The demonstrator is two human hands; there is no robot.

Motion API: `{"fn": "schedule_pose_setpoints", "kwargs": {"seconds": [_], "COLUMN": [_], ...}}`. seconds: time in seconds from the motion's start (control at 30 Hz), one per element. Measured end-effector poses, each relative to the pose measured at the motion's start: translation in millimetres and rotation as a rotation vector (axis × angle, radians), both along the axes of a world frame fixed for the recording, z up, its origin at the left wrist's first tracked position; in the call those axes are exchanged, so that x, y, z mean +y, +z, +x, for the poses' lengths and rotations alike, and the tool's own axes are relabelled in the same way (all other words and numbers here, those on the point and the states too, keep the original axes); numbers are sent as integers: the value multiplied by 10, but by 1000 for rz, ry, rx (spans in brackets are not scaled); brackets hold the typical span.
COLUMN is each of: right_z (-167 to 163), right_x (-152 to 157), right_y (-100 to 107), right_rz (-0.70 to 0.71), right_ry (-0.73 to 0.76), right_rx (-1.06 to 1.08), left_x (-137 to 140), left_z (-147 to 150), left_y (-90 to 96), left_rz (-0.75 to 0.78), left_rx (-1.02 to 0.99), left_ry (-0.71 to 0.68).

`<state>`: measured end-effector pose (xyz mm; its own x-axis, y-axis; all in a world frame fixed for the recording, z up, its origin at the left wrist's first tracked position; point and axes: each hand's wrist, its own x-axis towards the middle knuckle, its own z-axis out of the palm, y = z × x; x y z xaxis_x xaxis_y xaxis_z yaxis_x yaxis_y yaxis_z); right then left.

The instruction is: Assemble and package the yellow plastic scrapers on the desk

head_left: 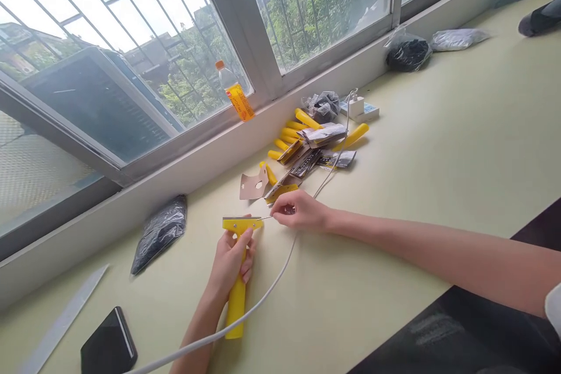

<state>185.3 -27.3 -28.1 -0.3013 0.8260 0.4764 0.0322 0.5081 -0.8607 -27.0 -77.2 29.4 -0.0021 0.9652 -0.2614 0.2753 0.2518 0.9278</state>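
Observation:
My left hand [231,258] is closed around the neck of a yellow scraper [236,310], thumb on its head. The scraper lies with its wide head toward the window and its handle toward me; two screws show on the head. My right hand [301,210] pinches a thin metal rod [265,218], whose tip reaches the right end of the scraper head by a screw. Most of the rod is hidden in my fingers, so its exact kind is unclear. A white cable [280,274] runs between my hands and over my left forearm.
Beyond my hands lies a pile of yellow-handled scrapers [307,120] with printed cards [324,134]. A power strip [370,111] holds a white charger [356,106]. A drink bottle [239,99] stands on the sill. A black bagged packet [161,234] and a phone [109,342] lie left.

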Motion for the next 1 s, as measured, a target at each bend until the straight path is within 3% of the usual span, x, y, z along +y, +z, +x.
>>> {"fn": "schedule_pose_setpoints", "kwargs": {"seconds": [0.2,0.47,0.8,0.87,1.0], "right_z": [-41,-27,-28,-36,-45], "right_x": [-21,58,20,5,-47], "right_y": [6,-3,38,58,84], "right_rz": [39,-58,-45,-35,-12], "right_ry": [10,-104,-82,-38,0], "right_rx": [17,134,183,226,215], "left_x": [-31,-61,10,17,15], "left_z": [17,-108,-125,-120,-129], "left_y": [3,216,109,86,64], "left_rz": [-16,121,34,54,234], "left_rx": [22,-181,-314,-292,-100], "left_ry": [10,39,143,147,213]}}
